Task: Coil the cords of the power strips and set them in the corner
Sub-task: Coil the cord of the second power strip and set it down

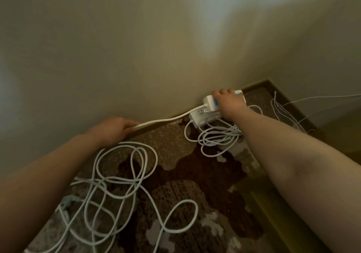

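The wall (136,47) meets the carpet (195,184) at a brown baseboard (156,124). Loose cord (125,174) loops over most of the carpet. Two strips sit by the wall; the top strip (210,101) lies on the lower strip (201,118). A coiled cord (216,137) lies beside them. The right hand (227,102) grips the top strip. The left hand (115,129) has its fingers curled around the cord.

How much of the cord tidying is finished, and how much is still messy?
Done: one power strip lies by the wall with its coiled cord beside it. In hand: the right hand grips a second power strip on top of the first, and the left hand holds its thick cord. Left: the loose cord sprawls tangled on the carpet, not yet coiled.
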`<state>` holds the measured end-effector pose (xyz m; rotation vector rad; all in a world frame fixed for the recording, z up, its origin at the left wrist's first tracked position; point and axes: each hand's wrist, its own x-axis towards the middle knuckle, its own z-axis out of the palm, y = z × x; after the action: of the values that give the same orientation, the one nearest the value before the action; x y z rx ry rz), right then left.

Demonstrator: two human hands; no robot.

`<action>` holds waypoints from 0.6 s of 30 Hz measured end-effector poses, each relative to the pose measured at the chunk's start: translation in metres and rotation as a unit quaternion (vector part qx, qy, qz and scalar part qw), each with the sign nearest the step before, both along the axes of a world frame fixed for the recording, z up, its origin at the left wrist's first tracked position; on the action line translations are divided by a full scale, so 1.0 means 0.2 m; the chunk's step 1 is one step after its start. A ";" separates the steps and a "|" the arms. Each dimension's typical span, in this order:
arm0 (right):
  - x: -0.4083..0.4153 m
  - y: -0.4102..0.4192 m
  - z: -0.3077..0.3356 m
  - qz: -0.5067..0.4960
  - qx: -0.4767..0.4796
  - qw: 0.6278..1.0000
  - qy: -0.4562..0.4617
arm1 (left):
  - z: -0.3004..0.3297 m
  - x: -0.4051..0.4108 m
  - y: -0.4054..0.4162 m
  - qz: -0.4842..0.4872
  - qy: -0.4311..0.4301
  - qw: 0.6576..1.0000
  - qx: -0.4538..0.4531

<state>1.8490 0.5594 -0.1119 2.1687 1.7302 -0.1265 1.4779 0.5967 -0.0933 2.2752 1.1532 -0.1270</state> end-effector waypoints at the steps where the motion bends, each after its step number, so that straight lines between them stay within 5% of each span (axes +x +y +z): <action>1: 0.01 0.01 -0.03 -0.005 -0.001 1.000 -0.003 | -0.03 0.00 0.00 0.004 0.001 1.000 0.000; 8: 0.09 0.03 -0.20 -0.008 0.022 1.000 -0.006 | -0.19 0.10 0.01 0.058 -0.040 0.997 0.043; 14: 0.09 0.03 -0.26 -0.013 0.015 0.996 0.092 | -0.24 0.09 0.03 0.066 0.001 0.997 0.040; 18: -0.02 -0.04 -0.32 -0.208 0.040 0.968 0.136 | -0.25 0.09 0.00 0.070 0.001 0.997 0.032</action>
<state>1.8456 0.5511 -0.1756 2.6523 1.3966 -0.4894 1.4952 0.5975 -0.1432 2.2409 1.3310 -0.0385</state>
